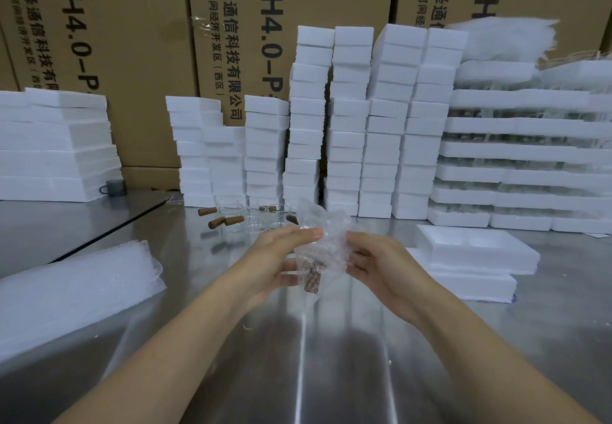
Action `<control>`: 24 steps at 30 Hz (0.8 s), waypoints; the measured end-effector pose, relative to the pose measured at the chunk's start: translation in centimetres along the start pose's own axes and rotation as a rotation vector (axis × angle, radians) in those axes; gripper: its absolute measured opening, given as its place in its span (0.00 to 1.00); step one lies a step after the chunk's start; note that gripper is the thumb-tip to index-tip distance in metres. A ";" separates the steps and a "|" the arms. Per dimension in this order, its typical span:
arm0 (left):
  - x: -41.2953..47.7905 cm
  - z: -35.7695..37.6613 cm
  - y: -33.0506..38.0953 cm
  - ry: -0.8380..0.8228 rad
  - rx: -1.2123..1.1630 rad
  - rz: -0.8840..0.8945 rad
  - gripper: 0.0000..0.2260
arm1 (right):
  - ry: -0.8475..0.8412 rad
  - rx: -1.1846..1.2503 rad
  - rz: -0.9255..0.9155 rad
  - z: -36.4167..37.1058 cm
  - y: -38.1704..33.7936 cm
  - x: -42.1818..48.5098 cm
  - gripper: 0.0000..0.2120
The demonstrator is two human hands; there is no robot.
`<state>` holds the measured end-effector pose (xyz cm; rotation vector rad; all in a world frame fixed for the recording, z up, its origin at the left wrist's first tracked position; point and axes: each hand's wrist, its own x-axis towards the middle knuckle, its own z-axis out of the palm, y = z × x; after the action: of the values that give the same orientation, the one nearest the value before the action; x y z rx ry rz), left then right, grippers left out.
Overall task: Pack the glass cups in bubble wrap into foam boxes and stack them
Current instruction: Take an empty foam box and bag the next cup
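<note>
Over the steel table I hold a glass cup inside a bubble wrap bag [323, 248]; its brown wooden handle shows through the wrap at the bottom. My left hand [281, 258] grips the bag's left side, thumb and fingers curled round it. My right hand [374, 258] pinches the right side of the wrap. Several bare glass cups with brown handles [251, 218] stand just beyond my hands. An open foam box [477, 249] lies to the right on top of another foam piece.
Tall stacks of white foam boxes [347, 125] line the back, with foam trays of glasses [526, 152] at right and foam slabs [53, 145] at left. A pile of bubble wrap bags [73, 287] lies at left. Cardboard cartons stand behind. A small grey mug [114, 187] sits far left.
</note>
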<state>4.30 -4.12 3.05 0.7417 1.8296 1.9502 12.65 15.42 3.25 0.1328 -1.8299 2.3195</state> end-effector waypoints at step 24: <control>-0.8 0.9 0.1 0.023 0.008 0.076 0.19 | -0.043 -0.423 -0.023 3.1 0.1 -1.7 0.09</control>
<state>5.45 -3.86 3.03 0.8054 1.8490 2.0084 14.13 12.22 3.61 0.1422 -2.2751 1.8740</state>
